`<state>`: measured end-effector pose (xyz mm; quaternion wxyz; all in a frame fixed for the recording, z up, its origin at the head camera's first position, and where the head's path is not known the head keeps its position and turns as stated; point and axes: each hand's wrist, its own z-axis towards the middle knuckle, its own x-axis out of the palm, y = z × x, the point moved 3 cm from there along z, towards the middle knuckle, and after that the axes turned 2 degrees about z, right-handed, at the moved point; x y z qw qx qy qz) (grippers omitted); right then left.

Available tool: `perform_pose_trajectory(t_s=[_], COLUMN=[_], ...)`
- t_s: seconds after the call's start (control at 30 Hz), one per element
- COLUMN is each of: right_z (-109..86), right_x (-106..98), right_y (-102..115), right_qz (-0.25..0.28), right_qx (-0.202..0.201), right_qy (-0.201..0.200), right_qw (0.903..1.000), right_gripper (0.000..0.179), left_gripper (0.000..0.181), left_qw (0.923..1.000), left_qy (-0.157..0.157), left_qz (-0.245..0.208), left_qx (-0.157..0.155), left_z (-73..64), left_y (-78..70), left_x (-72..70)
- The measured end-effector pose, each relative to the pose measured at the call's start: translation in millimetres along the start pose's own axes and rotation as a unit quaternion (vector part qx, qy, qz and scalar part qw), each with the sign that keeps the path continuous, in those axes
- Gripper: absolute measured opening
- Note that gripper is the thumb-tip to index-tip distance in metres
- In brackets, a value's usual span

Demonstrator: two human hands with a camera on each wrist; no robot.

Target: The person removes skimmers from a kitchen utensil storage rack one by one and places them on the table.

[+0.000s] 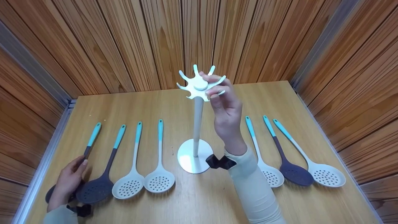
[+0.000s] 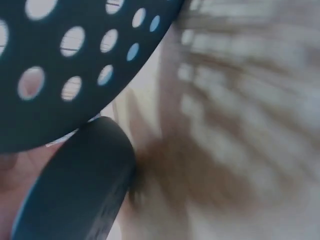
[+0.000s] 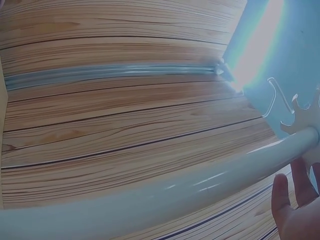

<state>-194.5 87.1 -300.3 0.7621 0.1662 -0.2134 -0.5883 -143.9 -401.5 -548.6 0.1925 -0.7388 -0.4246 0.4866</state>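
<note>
My left hand [image 1: 69, 179] holds the far-left dark skimmer [image 1: 94, 134] low on its shaft, covering part of its head. That skimmer has a turquoise handle and lies on the table. In the left wrist view a dark perforated head [image 2: 55, 112] looms close. With its fingers around the hooks, my right hand [image 1: 228, 115] grips the top of a white utensil stand [image 1: 198, 121]. The stand is upright on a round base [image 1: 194, 168], and its hooks carry nothing. The right wrist view shows the pole [image 3: 165, 197] running up to my fingers.
Left of the stand lie another dark skimmer [image 1: 96, 189] and two white skimmers [image 1: 129, 185]. To its right are two more white skimmers [image 1: 328, 175] with a dark one [image 1: 297, 174] between them. Wood-panelled walls [image 1: 168, 40] bound the table [image 1: 140, 105] at the back and sides.
</note>
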Motion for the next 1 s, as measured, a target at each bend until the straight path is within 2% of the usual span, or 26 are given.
perform_pose_trajectory(t_s=[0.17,0.3,0.47,0.57,0.63,0.73,0.83,0.93,1.0], right_z=[1.1,2.6,3.4,1.2,-1.5,-7.5,-15.6,-23.8,-29.3], right_x=[1,-2,-11,-20,-27,-40,-51,-61,-66], right_y=[-5,-7,-4,-3,-2,-2,-3,-6,-9], right_qz=[0.008,0.024,0.085,0.113,0.115,0.071,-0.016,-0.114,-0.172], right_qx=[0.006,0.02,0.036,0.036,0.036,0.048,0.079,0.119,0.148], right_qy=[0.007,0.015,0.017,0.009,0.001,-0.001,0.007,0.025,0.034], right_qw=[0.9999,0.9994,0.9955,0.9929,0.9927,0.9963,0.9968,0.986,0.9734], right_gripper=[0.021,0.018,0.014,0.026,0.032,0.03,0.019,0.016,0.017], left_gripper=[0.093,0.096,0.082,0.071,0.065,0.057,0.053,0.049,0.045], left_qw=[0.9995,0.9997,0.9952,0.9876,0.9799,0.969,0.9604,0.9521,0.9415], left_qy=[0.029,0.022,-0.018,-0.055,-0.085,-0.119,-0.144,-0.163,-0.182], left_qz=[-0.004,0.012,0.073,0.097,0.11,0.121,0.126,0.128,0.124], left_qx=[-0.015,-0.005,0.063,0.11,0.143,0.179,0.203,0.225,0.255], left_z=[-0.2,-6.9,-22.6,-32.9,-40.2,-52.5,-65.9,-78.4,-85.1], left_y=[-8.8,-17.5,-31.8,-45.0,-56.4,-77.7,-102.2,-128.2,-145.7], left_x=[-6.6,-9.5,-15.6,-19.3,-20.4,-19.2,-15.0,-5.7,3.7])
